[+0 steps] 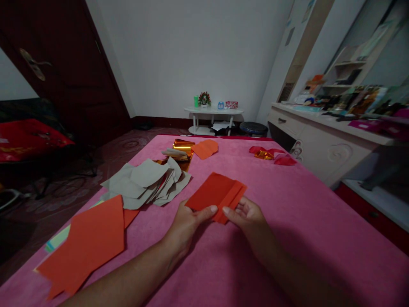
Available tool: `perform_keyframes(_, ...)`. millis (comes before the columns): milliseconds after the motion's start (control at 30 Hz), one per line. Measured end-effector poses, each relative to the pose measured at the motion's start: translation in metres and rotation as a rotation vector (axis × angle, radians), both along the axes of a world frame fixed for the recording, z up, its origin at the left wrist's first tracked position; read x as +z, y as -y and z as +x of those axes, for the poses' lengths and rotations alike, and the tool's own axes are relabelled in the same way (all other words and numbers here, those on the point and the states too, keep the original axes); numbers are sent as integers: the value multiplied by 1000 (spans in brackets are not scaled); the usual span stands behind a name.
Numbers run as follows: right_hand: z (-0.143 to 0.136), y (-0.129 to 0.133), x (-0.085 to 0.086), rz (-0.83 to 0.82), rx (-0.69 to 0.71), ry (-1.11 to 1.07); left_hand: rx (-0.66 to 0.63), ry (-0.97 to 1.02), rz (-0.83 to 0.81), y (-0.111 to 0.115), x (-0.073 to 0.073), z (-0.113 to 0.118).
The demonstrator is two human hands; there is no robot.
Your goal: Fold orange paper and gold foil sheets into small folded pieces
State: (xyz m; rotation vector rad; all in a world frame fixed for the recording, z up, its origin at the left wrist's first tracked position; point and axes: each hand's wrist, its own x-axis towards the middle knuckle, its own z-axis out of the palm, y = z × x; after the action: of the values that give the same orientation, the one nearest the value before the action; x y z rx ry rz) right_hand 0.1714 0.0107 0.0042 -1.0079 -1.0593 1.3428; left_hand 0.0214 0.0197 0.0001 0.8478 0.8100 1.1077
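Note:
Between my two hands is a folded piece of orange-red paper (pixel 212 189), held a little above the pink cloth, with a narrow folded strip along its right side. My left hand (pixel 190 219) grips its lower left edge, the thumb lying on top. The thumb of my right hand (pixel 244 215) presses on the strip, and its fingers curl beneath the paper. To the left lie large orange-red sheets (pixel 96 238) with cut edges. Beyond them spreads a loose pile of grey paper pieces (pixel 148 181).
Gold foil (pixel 182 147) and an orange paper piece (pixel 205 148) lie toward the cloth's far edge. Red and gold scraps (pixel 271 154) sit at the far right. A white side table (pixel 214 111) stands by the wall, a cluttered dresser (pixel 322 128) on the right.

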Motion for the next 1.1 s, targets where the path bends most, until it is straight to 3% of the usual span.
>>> perform_keyframes(167,18,-4,25,-2,4,41,-52,-1,4,-3,6,-4)
perform_keyframes(300,39,-11,43,-105,236,291,-45,16,-2,-11,16,-13)
perform_keyframes(400,46,-10,49,-139,360,466,-134,-47,-22,-13,19,-15)
perform_keyframes(533,44,-7,48,-126,393,526,-260,-106,30,-10,14,-10)
perform_keyframes(667,39,-7,44,-124,334,413,-173,-166,62,-10,9,-8)
perform_keyframes(800,33,-6,36,-199,403,256,-36,-119,48,-15,13,-12)
perform_keyframes(867,29,-5,31,-215,336,176,-12,9,-2,-16,18,-14)
perform_keyframes(967,21,-4,23,-153,96,-15,-21,156,-39,-14,22,-13)
perform_keyframes(1100,10,-2,15,-59,-120,-169,-144,63,103,-5,17,-4)
